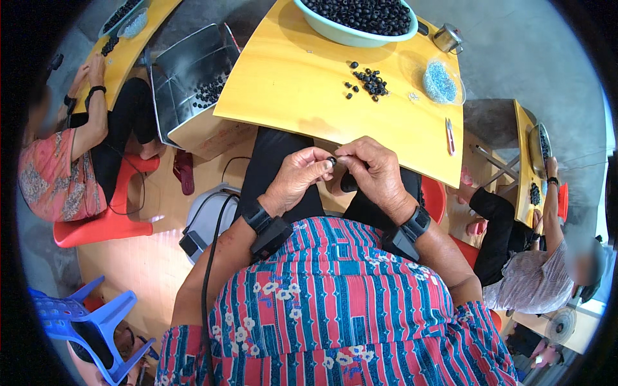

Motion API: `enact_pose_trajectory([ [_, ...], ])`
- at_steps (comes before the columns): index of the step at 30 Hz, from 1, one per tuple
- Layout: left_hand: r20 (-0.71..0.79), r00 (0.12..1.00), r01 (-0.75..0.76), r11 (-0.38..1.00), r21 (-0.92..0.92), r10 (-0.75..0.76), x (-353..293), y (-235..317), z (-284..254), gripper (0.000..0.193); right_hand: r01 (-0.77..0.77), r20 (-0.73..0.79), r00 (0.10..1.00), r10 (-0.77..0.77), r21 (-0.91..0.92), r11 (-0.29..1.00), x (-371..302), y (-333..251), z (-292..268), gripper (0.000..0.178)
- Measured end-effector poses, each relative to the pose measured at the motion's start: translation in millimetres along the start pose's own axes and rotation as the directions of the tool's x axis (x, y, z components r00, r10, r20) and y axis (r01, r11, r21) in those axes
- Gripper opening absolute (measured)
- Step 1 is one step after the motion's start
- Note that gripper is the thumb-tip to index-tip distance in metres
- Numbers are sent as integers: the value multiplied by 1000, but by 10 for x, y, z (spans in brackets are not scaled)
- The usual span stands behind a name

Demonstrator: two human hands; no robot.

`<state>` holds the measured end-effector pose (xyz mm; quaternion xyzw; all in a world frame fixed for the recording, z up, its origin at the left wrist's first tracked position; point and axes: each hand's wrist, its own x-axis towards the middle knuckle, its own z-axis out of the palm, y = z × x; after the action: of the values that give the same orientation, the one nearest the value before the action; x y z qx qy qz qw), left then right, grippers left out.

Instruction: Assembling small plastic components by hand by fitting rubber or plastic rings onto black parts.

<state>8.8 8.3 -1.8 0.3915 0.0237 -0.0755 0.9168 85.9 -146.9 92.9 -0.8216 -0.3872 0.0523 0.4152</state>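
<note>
My left hand [299, 175] pinches a small black ring-like part [332, 161] between thumb and fingertips, just off the table's near edge. Close against it, my right hand [376, 175] has its thumb and forefinger pressed together at the part; what they hold, if anything, is too small to make out. Beyond my hands, a loose pile of similar black parts [371, 83] lies on the yellow table [277, 83]. To the right sits a clear dish of light-blue tiny pieces [440, 82], and nearer the edge lies a pair of red-handled thread snips [450, 136].
A pale green basin [354, 40] heaped with black parts stands at the far edge, beside a metal mug [447, 38]. Left of the table is an open metal bin [187, 83]. Co-workers sit at tables on both sides; a blue stool [96, 321] is at lower left.
</note>
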Motion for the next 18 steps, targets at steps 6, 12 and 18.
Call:
enact_pose_trajectory([
  [6,-22,999,35,999,-32,-36,-13,17,33,13,-31,-109,994,10,-189,981,394,306,-167,12],
  [12,-13,999,47,999,-16,-48,-15,83,81,14,-58,-141,990,11,-330,942,736,608,-163,16],
  [18,-36,999,40,999,-15,-41,-24,101,111,15,-91,-194,981,17,-380,920,824,669,-45,18],
])
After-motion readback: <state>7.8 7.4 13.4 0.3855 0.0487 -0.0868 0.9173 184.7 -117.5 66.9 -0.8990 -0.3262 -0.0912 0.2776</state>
